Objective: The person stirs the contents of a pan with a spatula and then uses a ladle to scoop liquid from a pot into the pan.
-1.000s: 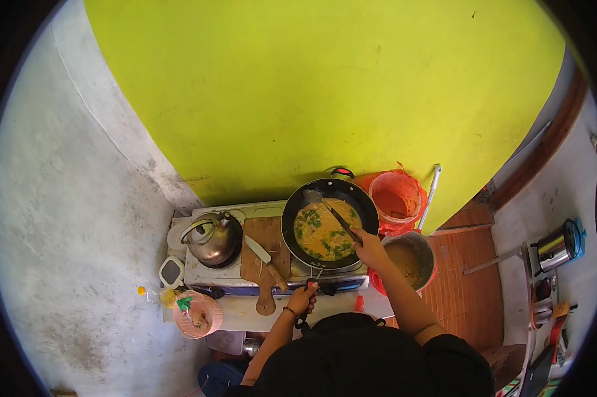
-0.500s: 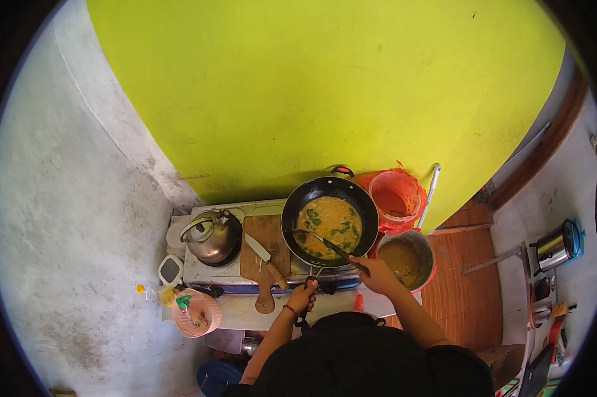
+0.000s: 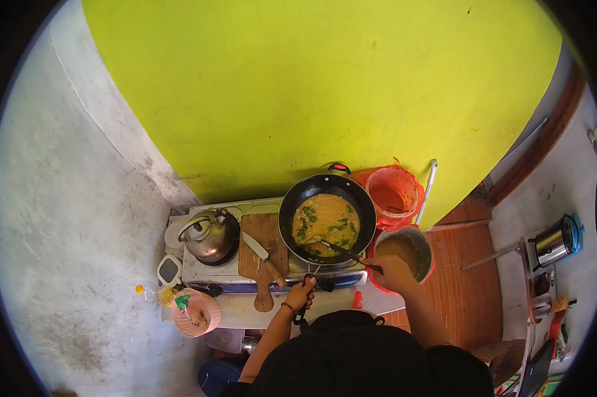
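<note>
A black wok [image 3: 290, 210] sits on the stove, holding noodles with green leaves in an orange-yellow broth [image 3: 331, 215]. My left hand [image 3: 300, 295] is closed around the wok's long black handle [image 3: 309, 280]. In my right hand [image 3: 389, 272] is a spatula [image 3: 343, 251] with a dark handle, gripped near its end. The spatula's tip dips into the food at the lower part of the wok. Below my right forearm's reach, to the right of the wok, a grey pot [image 3: 423, 243] holds brownish liquid.
A metal kettle [image 3: 209, 241] stands on the left burner. Between it and the wok lie a wooden cutting board [image 3: 264, 291] and a knife [image 3: 255, 247]. A red bucket [image 3: 394, 192] stands behind the pot; a pink basket [image 3: 209, 311] is at front left.
My right hand has moved a little right and down, drawing the spatula toward the wok's near side. My left hand keeps its hold on the handle.
</note>
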Demonstrator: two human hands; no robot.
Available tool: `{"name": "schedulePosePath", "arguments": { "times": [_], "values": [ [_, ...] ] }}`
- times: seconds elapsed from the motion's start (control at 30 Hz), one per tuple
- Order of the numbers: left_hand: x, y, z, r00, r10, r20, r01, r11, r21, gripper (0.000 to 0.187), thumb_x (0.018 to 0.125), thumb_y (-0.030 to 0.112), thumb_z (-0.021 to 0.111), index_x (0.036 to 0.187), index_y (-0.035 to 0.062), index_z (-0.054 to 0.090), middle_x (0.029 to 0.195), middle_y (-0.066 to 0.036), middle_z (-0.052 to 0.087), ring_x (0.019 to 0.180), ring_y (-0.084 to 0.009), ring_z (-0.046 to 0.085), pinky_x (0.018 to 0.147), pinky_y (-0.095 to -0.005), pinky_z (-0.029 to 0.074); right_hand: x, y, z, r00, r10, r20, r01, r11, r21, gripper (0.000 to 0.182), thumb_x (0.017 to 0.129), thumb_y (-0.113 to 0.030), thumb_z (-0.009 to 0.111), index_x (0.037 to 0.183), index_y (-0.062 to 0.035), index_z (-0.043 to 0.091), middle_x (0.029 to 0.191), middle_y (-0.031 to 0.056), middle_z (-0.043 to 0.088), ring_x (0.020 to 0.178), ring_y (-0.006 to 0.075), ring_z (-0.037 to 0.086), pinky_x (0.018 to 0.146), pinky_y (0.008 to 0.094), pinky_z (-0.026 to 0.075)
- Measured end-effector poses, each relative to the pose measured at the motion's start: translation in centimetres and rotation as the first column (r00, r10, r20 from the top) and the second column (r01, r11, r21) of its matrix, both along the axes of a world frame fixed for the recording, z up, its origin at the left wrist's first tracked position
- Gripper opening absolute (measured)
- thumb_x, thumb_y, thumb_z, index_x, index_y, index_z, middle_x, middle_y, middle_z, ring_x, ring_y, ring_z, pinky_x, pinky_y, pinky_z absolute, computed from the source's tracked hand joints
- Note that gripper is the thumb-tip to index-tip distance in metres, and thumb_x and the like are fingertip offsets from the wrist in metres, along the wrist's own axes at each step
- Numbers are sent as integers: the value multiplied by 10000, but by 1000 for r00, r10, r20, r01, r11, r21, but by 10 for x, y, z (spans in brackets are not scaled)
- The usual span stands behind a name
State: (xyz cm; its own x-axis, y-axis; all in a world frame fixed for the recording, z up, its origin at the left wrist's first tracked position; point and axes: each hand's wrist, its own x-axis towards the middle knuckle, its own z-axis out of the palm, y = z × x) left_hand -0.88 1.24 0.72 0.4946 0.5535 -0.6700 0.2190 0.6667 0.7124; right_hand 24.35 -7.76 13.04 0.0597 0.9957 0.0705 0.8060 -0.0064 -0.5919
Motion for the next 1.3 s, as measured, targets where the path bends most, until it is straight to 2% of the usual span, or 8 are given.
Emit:
{"name": "schedulePosePath", "arguments": {
  "times": [0.17,0.27,0.37,0.57,0.77,0.97,1.17,1.3],
  "values": [
    [0,-2,7,1000,3,15,-3,1000,7,412,807,466,546,671,95,426,535,20,403,419,-93,395,396,-232,326,-7,9,12,972,-85,-219,62,992,-110,356,712,-64,575,1065,-102,591,771,149,606,662,270,568,629,334,443],
    [0,-2,8,1000,4,1,-4,1000,14,411,811,465,540,673,95,425,537,21,401,419,-93,392,399,-231,324,-3,17,11,933,-97,-346,84,995,-52,342,749,-70,559,1091,-66,554,705,124,604,610,206,569,571,312,438],
    [0,-2,4,1000,6,24,-6,1000,12,419,809,474,538,673,95,424,536,20,398,419,-91,386,402,-229,322,-3,30,-10,744,-281,-606,124,950,-287,315,796,-75,540,1109,-41,526,636,78,565,494,97,508,429,239,382],
    [-1,-1,10,1000,-8,11,8,1000,2,417,809,474,536,677,95,423,535,17,394,420,-90,382,401,-229,321,-12,45,-27,753,-429,-499,136,843,-520,297,812,-125,521,1101,-55,518,582,68,548,401,112,469,364,256,371],
    [-1,-1,6,1000,-8,0,8,1000,13,415,810,469,536,690,87,429,536,18,398,415,-89,379,396,-228,317,-12,42,-25,798,-399,-451,190,878,-440,323,828,-129,498,1145,-68,516,561,67,537,386,112,467,352,256,373],
    [0,0,5,1000,1,9,-1,1000,-14,411,806,464,546,694,86,430,538,16,401,414,-89,382,394,-229,317,-1,37,-28,704,-319,-634,-77,854,-515,352,858,-111,429,1205,-114,491,535,54,519,383,114,465,354,255,384],
    [-1,0,1,1000,2,19,-2,1000,-13,416,801,471,551,702,86,428,548,14,405,416,-91,386,395,-230,319,-11,39,-31,812,-332,-481,13,833,-552,314,880,-124,430,1181,-128,518,513,48,490,372,88,439,346,221,368],
    [-1,0,-1,1000,7,23,-7,1000,-5,418,801,471,549,700,84,429,544,14,408,411,-90,387,390,-230,315,-11,41,-30,834,-343,-433,43,822,-568,326,857,-145,449,1173,-159,527,537,52,500,405,110,459,366,254,382]
  ]
}}
